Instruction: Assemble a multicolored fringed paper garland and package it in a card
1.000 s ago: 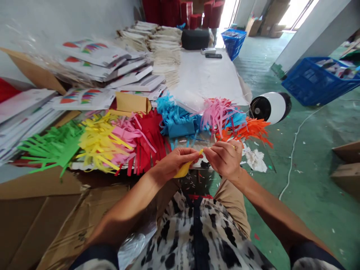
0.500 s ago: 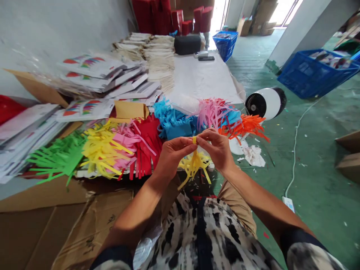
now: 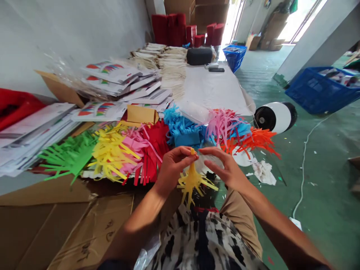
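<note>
My left hand [image 3: 172, 168] pinches a yellow paper tassel [image 3: 192, 179] near its rolled top, and the fringe hangs down and fans out below the fingers. My right hand [image 3: 225, 165] is just right of the tassel's top, thumb and fingers apart, with nothing in its grasp. Beyond the hands lie heaps of fringed paper: blue [image 3: 184, 131], pink [image 3: 222, 122] and orange [image 3: 257, 139]. To the left are red fringed strips [image 3: 156, 144], a yellow heap [image 3: 108, 150] and a green heap [image 3: 69, 152].
Stacked printed packets [image 3: 112, 77] lie at the left by the wall. A black-and-white fan [image 3: 277, 117] stands right of the table, with a white cable [image 3: 305, 150] on the floor. Blue baskets [image 3: 320, 90] stand farther off. Cardboard [image 3: 70, 228] lies at the lower left.
My right hand has let go of the tassel's top and moved slightly right, its fingers opening. My left hand keeps its pinch. The view has tilted up and shifted left.
</note>
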`<state>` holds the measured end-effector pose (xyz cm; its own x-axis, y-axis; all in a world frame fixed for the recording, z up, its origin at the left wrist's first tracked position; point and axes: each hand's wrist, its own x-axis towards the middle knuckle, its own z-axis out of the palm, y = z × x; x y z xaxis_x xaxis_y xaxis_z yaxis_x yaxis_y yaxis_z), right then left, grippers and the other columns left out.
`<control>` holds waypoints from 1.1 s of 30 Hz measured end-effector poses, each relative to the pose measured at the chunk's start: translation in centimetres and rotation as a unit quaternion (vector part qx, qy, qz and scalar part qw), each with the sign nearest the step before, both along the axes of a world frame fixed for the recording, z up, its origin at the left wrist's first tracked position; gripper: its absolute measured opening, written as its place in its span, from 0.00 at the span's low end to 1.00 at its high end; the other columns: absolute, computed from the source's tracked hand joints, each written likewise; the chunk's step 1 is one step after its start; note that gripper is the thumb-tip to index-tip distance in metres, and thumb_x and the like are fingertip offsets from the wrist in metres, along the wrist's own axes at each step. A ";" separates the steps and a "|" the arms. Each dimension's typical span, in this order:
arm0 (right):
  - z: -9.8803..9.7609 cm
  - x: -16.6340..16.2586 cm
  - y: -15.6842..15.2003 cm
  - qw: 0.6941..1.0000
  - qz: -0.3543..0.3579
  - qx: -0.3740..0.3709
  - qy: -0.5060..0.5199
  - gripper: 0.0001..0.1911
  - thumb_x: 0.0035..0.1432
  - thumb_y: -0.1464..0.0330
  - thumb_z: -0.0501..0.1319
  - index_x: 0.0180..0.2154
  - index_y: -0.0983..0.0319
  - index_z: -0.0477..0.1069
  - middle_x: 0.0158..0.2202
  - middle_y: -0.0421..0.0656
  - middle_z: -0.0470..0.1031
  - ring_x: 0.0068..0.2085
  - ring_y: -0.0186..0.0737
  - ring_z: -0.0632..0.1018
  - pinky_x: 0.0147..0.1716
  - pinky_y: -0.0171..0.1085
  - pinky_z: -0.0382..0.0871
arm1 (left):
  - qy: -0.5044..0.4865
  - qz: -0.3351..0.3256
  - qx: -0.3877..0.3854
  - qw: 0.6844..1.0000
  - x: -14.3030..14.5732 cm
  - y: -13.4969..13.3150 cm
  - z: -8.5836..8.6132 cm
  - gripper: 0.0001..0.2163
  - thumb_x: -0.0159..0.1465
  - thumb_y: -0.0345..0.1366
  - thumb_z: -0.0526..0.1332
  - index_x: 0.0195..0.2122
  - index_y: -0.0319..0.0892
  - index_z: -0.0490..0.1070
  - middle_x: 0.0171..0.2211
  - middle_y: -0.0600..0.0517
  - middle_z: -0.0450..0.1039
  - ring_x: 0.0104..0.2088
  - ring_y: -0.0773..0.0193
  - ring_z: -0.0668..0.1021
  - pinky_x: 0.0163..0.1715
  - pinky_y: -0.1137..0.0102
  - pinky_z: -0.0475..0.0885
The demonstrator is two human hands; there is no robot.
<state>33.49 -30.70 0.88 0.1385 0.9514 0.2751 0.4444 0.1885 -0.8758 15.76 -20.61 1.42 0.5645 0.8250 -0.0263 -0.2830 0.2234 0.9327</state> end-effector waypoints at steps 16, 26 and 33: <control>-1.3 -4.3 5.7 0.974 -0.112 0.150 -0.132 0.10 0.69 0.65 0.65 0.31 0.56 0.75 0.30 0.41 0.76 0.34 0.43 0.78 0.34 0.45 0.72 | -0.019 0.055 -0.095 0.994 -2.3 -0.9 -4.1 0.14 0.56 0.42 0.79 0.41 0.46 0.81 0.36 0.54 0.78 0.37 0.65 0.78 0.40 0.73 0.73; 0.2 3.9 17.6 0.942 -0.145 0.024 -0.303 0.14 0.71 0.65 0.58 0.48 0.59 0.82 0.47 0.48 0.84 0.45 0.48 0.83 0.48 0.45 0.75 | 0.073 0.094 -0.093 0.989 -2.9 0.5 -5.4 0.15 0.58 0.50 0.76 0.33 0.42 0.84 0.31 0.49 0.82 0.32 0.63 0.78 0.32 0.73 0.70; -0.5 8.0 25.8 0.867 -0.176 -0.209 -0.418 0.11 0.61 0.67 0.65 0.41 0.62 0.85 0.42 0.53 0.86 0.46 0.53 0.83 0.43 0.41 0.71 | 0.076 0.061 -0.064 0.993 -3.0 0.6 -5.5 0.13 0.61 0.48 0.74 0.33 0.43 0.84 0.29 0.51 0.77 0.31 0.65 0.76 0.32 0.73 0.69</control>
<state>41.45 -4.93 0.35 0.3589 0.9314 0.0613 0.9218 -0.3434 -0.1797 12.73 -20.02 -4.12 0.4416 0.8719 -0.2118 -0.1742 0.3149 0.9330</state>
